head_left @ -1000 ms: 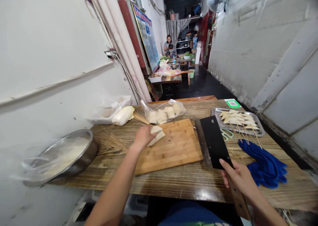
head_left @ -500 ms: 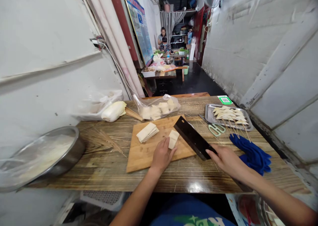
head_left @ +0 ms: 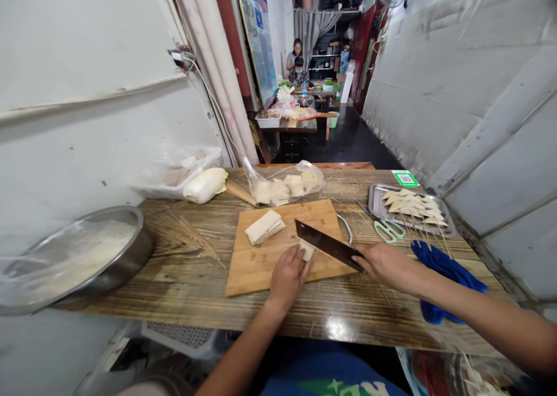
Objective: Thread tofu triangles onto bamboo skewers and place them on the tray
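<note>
My right hand (head_left: 385, 263) is closed round the handle of a dark cleaver (head_left: 326, 245). The blade lies slanted over a small stack of pale tofu sheets (head_left: 308, 251) and hides part of it; whether its edge touches them I cannot tell. My left hand (head_left: 288, 274) grips the near left side of that stack with its fingers together. Both are over a wooden cutting board (head_left: 248, 277). A second, larger stack of tofu sheets (head_left: 264, 226) rests at the board's far left.
Left on the table are a steel basin (head_left: 141, 242), loose skewers (head_left: 191, 236) and a cabbage (head_left: 204, 186). Behind the board is a plastic bag of tofu pieces (head_left: 289, 187). Scissors (head_left: 389, 231), a metal tray of skewers (head_left: 374, 201) and blue gloves (head_left: 452, 268) lie right. Two people sit far back.
The cleaver has moved left and come down from beside the small tofu stack to over it. My left hand stays at the stack. The whole view has shifted slightly.
</note>
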### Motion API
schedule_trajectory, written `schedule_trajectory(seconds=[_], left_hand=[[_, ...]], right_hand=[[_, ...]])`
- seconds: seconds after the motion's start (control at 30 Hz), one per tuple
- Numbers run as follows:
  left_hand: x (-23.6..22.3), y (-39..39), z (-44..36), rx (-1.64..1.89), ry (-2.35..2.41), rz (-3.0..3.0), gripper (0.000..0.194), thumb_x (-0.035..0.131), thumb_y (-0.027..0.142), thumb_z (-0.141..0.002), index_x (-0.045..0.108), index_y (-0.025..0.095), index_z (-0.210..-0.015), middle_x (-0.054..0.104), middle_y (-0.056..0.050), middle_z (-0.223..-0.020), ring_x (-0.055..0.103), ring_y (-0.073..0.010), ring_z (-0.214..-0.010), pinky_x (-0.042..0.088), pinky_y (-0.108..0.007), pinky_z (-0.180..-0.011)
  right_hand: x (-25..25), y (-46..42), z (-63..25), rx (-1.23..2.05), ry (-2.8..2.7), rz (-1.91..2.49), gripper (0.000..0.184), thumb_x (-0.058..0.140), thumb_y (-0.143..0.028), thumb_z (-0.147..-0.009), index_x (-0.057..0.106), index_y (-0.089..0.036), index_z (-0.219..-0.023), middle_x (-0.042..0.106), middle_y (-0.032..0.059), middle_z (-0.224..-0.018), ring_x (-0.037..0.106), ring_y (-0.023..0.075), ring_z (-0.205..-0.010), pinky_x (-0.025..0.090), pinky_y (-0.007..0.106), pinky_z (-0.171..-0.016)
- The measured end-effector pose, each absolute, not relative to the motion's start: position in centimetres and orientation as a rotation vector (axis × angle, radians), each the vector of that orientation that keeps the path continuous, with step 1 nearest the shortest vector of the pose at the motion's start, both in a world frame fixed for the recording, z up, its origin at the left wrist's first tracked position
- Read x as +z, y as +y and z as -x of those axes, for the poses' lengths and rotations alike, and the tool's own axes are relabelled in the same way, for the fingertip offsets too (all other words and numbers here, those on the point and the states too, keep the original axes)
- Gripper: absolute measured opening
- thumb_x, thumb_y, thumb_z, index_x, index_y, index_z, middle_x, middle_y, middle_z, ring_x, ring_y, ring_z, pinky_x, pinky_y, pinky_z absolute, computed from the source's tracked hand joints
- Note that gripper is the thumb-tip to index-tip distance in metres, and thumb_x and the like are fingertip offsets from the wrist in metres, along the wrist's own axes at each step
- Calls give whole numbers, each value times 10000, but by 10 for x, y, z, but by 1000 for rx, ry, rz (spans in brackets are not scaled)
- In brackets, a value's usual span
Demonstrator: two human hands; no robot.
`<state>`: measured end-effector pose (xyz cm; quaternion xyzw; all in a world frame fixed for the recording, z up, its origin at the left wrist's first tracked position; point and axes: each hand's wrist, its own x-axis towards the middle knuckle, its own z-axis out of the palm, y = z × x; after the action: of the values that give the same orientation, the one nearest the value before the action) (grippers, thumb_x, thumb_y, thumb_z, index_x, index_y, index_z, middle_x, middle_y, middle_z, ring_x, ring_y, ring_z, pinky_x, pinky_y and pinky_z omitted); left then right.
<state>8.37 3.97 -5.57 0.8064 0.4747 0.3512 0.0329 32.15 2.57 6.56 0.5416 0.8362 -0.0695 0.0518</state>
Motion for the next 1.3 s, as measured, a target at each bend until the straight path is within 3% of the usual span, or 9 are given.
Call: schedule_trajectory(seconds=[0.43, 0.67, 0.8, 1.0, 1.17, 1.3], left_hand=[[-55, 43, -84, 1111, 1415, -2475, 274, 498, 248, -826, 578, 131, -1061, 590, -137, -1112, 528, -221, -1064, 446, -392, -926], [-60, 43, -84, 1194, 1442, -2460, 271, 524, 235, -809, 558, 147, -1064, 586, -132, -1097, 535, -218, -1047, 463, -401, -895], [-65, 46, -87, 1200, 1453, -2490, 268, 521, 224, -811, 552, 154, -1068, 551, -148, -1163, 525, -222, -1072, 470, -384, -882], [-53, 78, -122, 961, 1597, -2471, 258, 553, 268, -794, 559, 156, -1027, 560, -142, -1144, 540, -230, -1038, 472, -369, -838], [-26, 104, -113, 849, 1686, -2597, 315, 537, 326, -799, 555, 150, -1059, 554, -142, -1161, 467, -254, -1125, 340, -442, -962], [-6, 115, -59, 704, 2330, -2254, 556, 622, 375, -717, 492, 80, -1170, 464, -247, -1249, 366, -367, -1203, 208, -573, -974]], right_hand=[[64, 44, -313, -258, 2466, -1527, 238, 405, -262, -878, 596, -126, -838, 681, 131, -761, 653, 209, -690, 370, 236, -544], [72, 23, -342, -270, 2451, -1566, 201, 414, -227, -873, 588, -145, -813, 683, 105, -752, 654, 203, -666, 385, 239, -544], [73, -2, -383, -280, 2565, -1691, 277, 336, -284, -910, 563, -180, -791, 659, 55, -667, 642, 192, -622, 402, 250, -550], [53, -25, -410, -129, 2623, -2116, 375, 300, -431, -907, 558, -161, -879, 654, 61, -629, 642, 222, -579, 417, 279, -521], [43, -36, -405, -197, 2704, -2227, 398, 321, -471, -891, 570, -197, -746, 650, 54, -603, 644, 216, -563, 431, 279, -527], [36, -43, -399, -345, 2717, -2237, 376, 361, -481, -875, 579, -198, -760, 651, 44, -608, 636, 202, -558, 441, 274, -547]])
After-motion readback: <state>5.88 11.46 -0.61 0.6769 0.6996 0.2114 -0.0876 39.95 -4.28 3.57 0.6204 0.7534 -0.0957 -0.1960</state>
